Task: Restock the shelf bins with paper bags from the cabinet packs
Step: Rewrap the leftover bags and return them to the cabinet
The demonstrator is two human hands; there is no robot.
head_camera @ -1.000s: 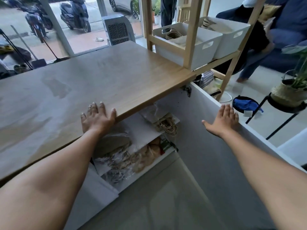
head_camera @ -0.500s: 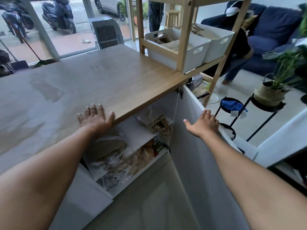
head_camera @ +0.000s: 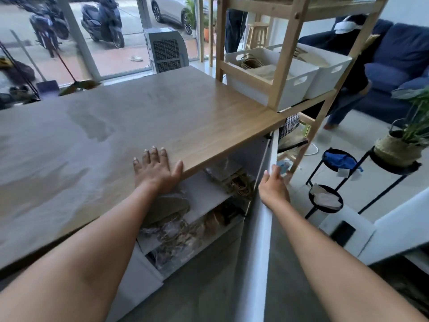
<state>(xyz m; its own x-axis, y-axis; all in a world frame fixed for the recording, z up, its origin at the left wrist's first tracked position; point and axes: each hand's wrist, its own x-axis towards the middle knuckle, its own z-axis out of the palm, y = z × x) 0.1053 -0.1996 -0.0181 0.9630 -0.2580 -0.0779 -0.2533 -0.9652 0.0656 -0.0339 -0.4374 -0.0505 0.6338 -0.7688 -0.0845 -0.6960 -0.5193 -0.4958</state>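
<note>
My left hand (head_camera: pixel 157 170) lies flat on the wooden countertop (head_camera: pixel 139 117) at its near edge, fingers apart, holding nothing. My right hand (head_camera: pixel 275 184) curls over the top edge of the white cabinet door (head_camera: pixel 257 252), which stands open and nearly edge-on to me. Inside the cabinet, plastic-wrapped packs of paper bags with rope handles lie on the upper shelf (head_camera: pixel 232 177) and on the lower one (head_camera: pixel 171 231). Two white bins (head_camera: pixel 287 89) (head_camera: pixel 332 75) sit side by side on the wooden shelf unit (head_camera: pixel 285 54); both hold paper bags.
Right of the door stand black wire plant stands, one with a blue cloth (head_camera: pixel 339 159), and a potted plant (head_camera: pixel 399 145). A person sits on the blue sofa (head_camera: pixel 394 54) behind the shelf unit. An air cooler (head_camera: pixel 166 51) stands by the window.
My right hand has moved left with the door's top edge, and the door has swung in toward the cabinet. The hand went from lying flat to curling over the edge. My left hand stayed put.
</note>
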